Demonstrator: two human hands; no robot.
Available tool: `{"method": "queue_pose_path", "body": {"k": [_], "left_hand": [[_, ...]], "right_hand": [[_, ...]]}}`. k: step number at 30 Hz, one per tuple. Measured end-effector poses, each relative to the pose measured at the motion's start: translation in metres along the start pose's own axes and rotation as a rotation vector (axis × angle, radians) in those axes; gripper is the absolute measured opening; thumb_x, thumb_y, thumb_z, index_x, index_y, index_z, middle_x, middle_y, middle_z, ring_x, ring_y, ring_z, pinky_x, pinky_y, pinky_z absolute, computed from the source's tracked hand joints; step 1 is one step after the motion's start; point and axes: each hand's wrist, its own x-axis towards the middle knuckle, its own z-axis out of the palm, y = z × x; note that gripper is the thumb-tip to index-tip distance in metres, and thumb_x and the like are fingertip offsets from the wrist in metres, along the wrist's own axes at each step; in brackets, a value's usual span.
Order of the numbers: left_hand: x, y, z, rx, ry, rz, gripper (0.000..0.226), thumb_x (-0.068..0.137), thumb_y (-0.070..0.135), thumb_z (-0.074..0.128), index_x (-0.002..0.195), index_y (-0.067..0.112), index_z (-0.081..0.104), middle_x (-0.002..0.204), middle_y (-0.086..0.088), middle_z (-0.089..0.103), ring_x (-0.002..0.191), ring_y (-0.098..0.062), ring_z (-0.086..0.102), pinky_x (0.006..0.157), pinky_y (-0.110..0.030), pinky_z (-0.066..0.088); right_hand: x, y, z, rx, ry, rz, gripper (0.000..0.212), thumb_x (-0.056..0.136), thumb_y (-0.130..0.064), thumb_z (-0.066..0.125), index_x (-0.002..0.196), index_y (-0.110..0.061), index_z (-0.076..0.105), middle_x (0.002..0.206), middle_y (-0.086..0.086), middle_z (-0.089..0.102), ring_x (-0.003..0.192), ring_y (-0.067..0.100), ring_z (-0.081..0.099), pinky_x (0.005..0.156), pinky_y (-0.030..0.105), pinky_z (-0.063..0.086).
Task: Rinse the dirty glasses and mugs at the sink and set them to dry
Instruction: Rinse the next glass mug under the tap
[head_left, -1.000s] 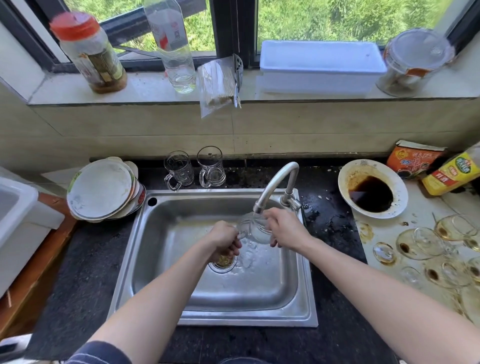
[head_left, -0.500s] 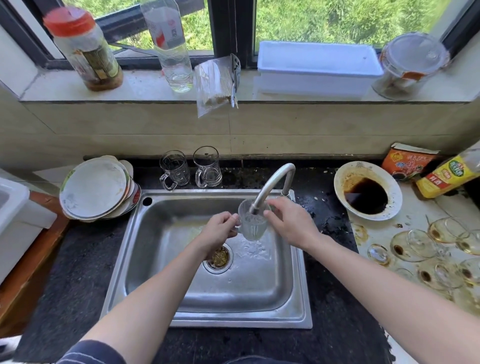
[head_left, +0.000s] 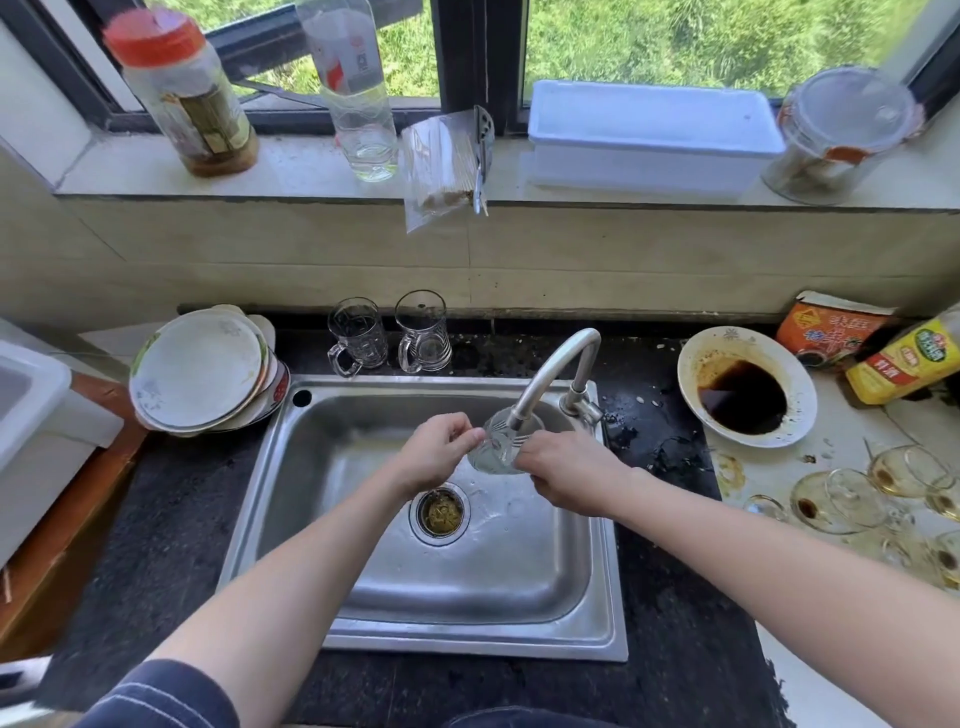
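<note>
Three glass mugs (head_left: 357, 336) (head_left: 423, 332) (head_left: 496, 447); one faucet (head_left: 558, 371).

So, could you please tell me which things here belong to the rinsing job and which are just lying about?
Job:
glass mug held under the tap by left hand and right hand
sink
two mugs behind it
stained glasses

Lying about:
plates
sauce bowl
windowsill jars
white box

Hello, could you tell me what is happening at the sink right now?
A person is rinsing a glass mug under the faucet, holding it over the sink with the left hand and the right hand. Two glass mugs stand behind the sink. Dirty glasses and a sauce-stained bowl wait on the right.
</note>
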Motion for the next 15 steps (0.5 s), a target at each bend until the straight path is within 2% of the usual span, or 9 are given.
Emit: {"method": "queue_pose_path", "body": {"k": [4, 7, 10, 12, 15], "left_hand": [[0.005, 0.011, 0.000, 0.067, -0.052, 0.012, 0.025, 0.095, 0.029, 0.055, 0.076, 0.014, 0.054, 0.064, 0.005, 0.046, 0.060, -0.011, 0.038, 0.057, -0.030, 0.030], [0.007, -0.001, -0.009, -0.028, -0.069, -0.026, 0.026, 0.095, 0.030, 0.054, 0.078, 0.011, 0.056, 0.069, 0.000, 0.051, 0.066, -0.015, 0.043, 0.065, -0.031, 0.036], [0.007, -0.007, -0.008, -0.059, -0.099, -0.038, 0.026, 0.094, 0.032, 0.057, 0.077, 0.011, 0.058, 0.070, -0.002, 0.053, 0.069, -0.017, 0.046, 0.070, -0.033, 0.040], [0.008, -0.005, -0.004, -0.051, -0.141, -0.046, 0.026, 0.093, 0.032, 0.058, 0.073, 0.015, 0.057, 0.069, -0.002, 0.051, 0.069, -0.017, 0.045, 0.069, -0.033, 0.039], [0.009, -0.001, -0.010, -0.177, -0.143, -0.054, 0.022, 0.093, 0.031, 0.059, 0.078, 0.015, 0.059, 0.075, -0.004, 0.054, 0.074, -0.018, 0.048, 0.072, -0.035, 0.041]], "right_hand": [[0.013, -0.011, -0.007, -0.080, -0.059, 0.023, 0.024, 0.094, -0.020, 0.050, 0.112, -0.016, 0.064, 0.122, 0.005, 0.062, 0.118, 0.024, 0.054, 0.088, 0.039, 0.047], [0.011, -0.008, -0.007, -0.032, -0.002, 0.008, 0.021, 0.096, -0.025, 0.046, 0.106, -0.017, 0.064, 0.113, 0.005, 0.066, 0.106, 0.027, 0.060, 0.080, 0.040, 0.050], [0.004, 0.003, -0.004, -0.029, 0.047, -0.068, 0.021, 0.093, -0.023, 0.049, 0.105, -0.017, 0.066, 0.113, 0.000, 0.067, 0.110, 0.024, 0.058, 0.081, 0.042, 0.052], [0.007, -0.003, -0.004, -0.036, 0.003, -0.049, 0.022, 0.094, -0.025, 0.053, 0.108, -0.016, 0.066, 0.118, 0.002, 0.065, 0.116, 0.024, 0.056, 0.083, 0.040, 0.051], [0.014, -0.014, -0.001, 0.092, 0.007, 0.044, 0.021, 0.094, -0.031, 0.055, 0.109, -0.021, 0.066, 0.113, 0.003, 0.067, 0.106, 0.026, 0.062, 0.082, 0.037, 0.050]]}}
